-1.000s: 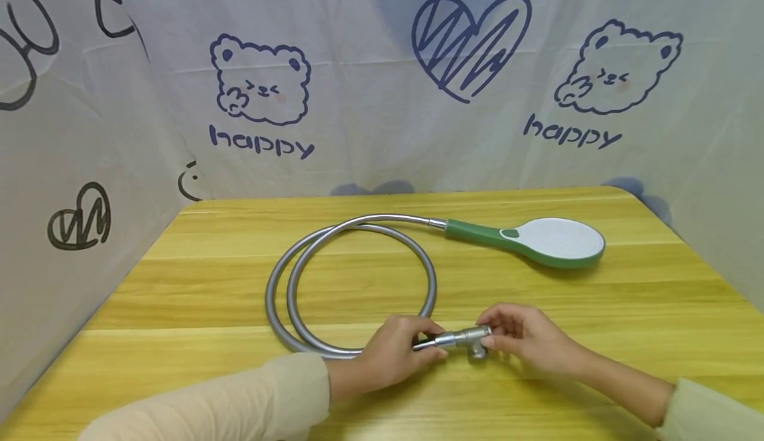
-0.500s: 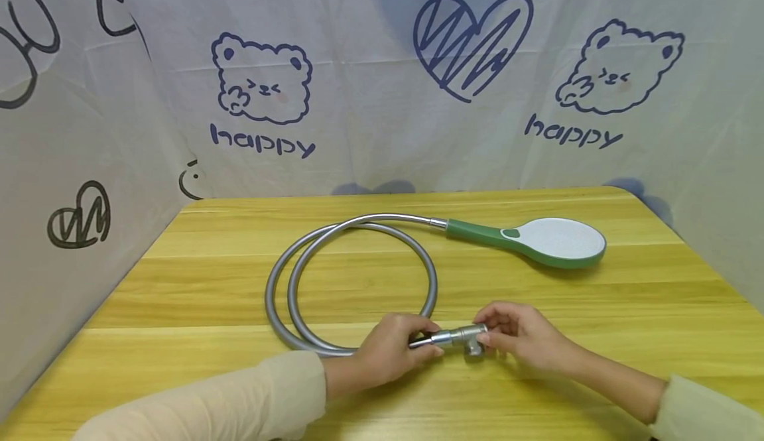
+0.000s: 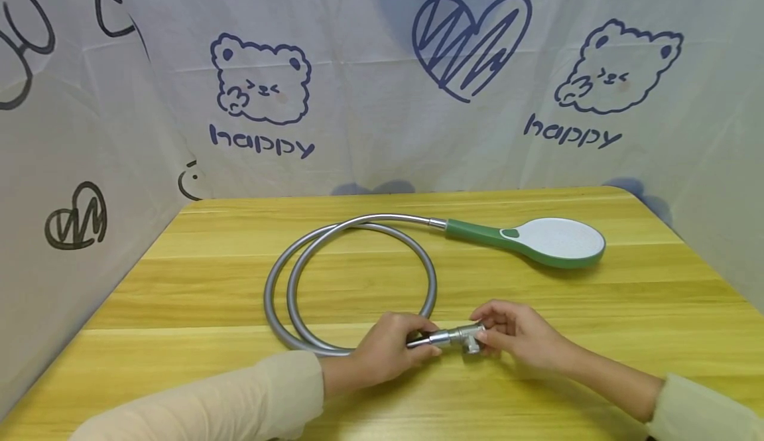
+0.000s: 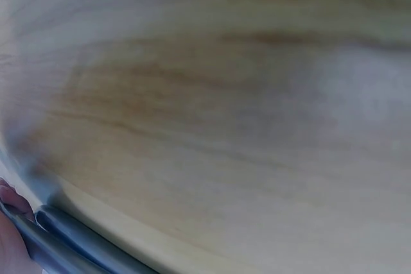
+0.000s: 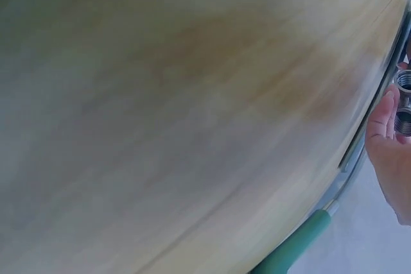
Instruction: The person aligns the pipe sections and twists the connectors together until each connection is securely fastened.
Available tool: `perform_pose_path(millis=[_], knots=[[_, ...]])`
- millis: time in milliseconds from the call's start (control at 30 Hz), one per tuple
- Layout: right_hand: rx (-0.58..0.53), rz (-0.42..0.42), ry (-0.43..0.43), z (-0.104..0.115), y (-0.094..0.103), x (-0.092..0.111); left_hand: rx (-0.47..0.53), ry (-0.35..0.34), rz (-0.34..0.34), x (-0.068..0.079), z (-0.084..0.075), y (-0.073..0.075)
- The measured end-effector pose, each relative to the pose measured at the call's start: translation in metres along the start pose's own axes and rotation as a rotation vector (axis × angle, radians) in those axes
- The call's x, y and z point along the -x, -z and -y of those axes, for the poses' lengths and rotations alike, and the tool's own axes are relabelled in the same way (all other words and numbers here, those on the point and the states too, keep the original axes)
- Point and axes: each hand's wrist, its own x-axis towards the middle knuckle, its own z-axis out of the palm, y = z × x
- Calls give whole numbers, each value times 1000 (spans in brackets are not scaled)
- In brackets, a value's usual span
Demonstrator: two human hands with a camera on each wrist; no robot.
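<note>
My left hand (image 3: 386,350) grips the end of a grey shower hose (image 3: 291,288) by its metal connector (image 3: 440,338), fingers above and thumb below. Joined in line with that connector is a metal T-shaped fitting (image 3: 471,341), its side branch pointing toward me. The right hand (image 3: 525,338) pinches the fitting's far end between thumb and fingers. In the right wrist view, two threaded openings of the fitting (image 5: 404,120) show beside the right hand (image 5: 393,158). The left wrist view catches only part of the left hand (image 4: 14,242) around the hose (image 4: 83,245).
The hose lies looped on the wooden table (image 3: 197,295) and runs to a green-handled shower head (image 3: 564,239), face up at the back right. White cloth with drawings (image 3: 370,96) hangs behind the table and along its sides.
Both hands have shifted slightly left with the connector and fitting. The fitting's side branch sits at a slightly different angle. The shower head has stayed put.
</note>
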Motion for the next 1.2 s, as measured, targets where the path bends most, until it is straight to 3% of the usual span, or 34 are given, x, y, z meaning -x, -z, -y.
perform_pose_path(millis=[200, 533, 833, 1200], knots=[[-48, 44, 54, -2, 1, 2, -1, -2, 4, 0, 0, 0], [-40, 21, -10, 0, -2, 3, -5, -13, 7, 2, 3, 2], [-24, 14, -18, 2, -6, 0, 3, -41, 16, 2, 7, 5], [-91, 33, -36, 1, -8, -2, -8, -64, 46, 3, 8, 11]])
